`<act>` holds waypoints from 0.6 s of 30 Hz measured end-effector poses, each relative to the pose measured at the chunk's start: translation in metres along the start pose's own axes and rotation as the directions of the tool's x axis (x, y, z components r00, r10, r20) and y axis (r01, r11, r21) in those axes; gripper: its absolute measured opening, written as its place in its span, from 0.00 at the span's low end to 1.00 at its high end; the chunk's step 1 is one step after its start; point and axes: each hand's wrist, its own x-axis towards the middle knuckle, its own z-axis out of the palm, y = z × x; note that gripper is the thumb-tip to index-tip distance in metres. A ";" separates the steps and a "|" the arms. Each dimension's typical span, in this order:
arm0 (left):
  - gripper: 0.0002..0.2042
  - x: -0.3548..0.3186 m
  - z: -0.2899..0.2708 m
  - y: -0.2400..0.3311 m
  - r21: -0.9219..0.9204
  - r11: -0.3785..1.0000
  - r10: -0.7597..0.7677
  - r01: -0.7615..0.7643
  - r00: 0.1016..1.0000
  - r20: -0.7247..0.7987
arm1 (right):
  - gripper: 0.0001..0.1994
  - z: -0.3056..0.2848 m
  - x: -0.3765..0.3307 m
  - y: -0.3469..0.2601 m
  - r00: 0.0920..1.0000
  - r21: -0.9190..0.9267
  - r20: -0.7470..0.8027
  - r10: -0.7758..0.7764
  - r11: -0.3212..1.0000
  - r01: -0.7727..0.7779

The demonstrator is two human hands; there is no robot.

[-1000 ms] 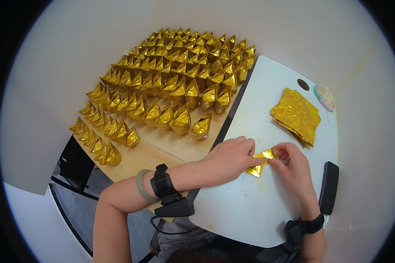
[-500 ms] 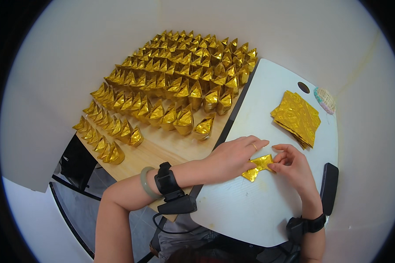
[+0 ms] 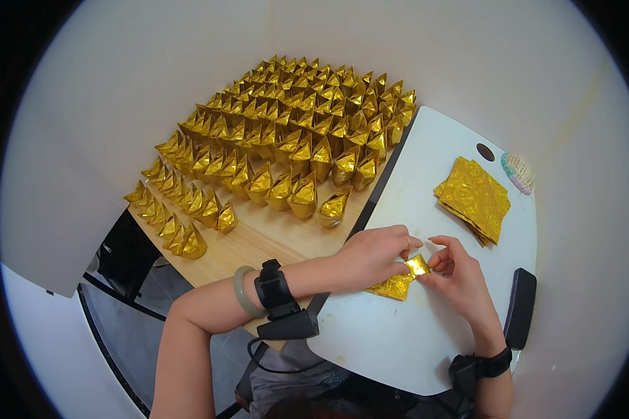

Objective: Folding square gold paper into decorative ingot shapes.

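Gold foil piece (image 3: 402, 279), pinched between both hands

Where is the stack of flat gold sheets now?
In the head view, the stack of gold sheets lies on the right, on the far part of the white board, beyond the right hand.

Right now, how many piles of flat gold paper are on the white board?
1: the pile of gold sheets lies at the far right of the white board, beyond both hands.
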 end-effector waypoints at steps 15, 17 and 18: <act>0.13 0.000 0.000 -0.004 -0.080 0.993 0.090 -0.087 0.995 0.030 | 0.35 0.009 0.005 0.006 0.989 0.196 0.021 -0.148 0.970 0.141; 0.13 0.001 -0.004 -0.003 -0.067 0.995 0.078 -0.072 0.992 0.095 | 0.35 0.012 0.005 0.007 0.984 0.223 0.015 -0.175 0.960 0.167; 0.12 0.002 -0.005 -0.003 -0.099 0.994 0.051 -0.041 0.993 0.103 | 0.36 0.014 0.006 0.008 0.985 0.256 -0.046 -0.167 0.951 0.173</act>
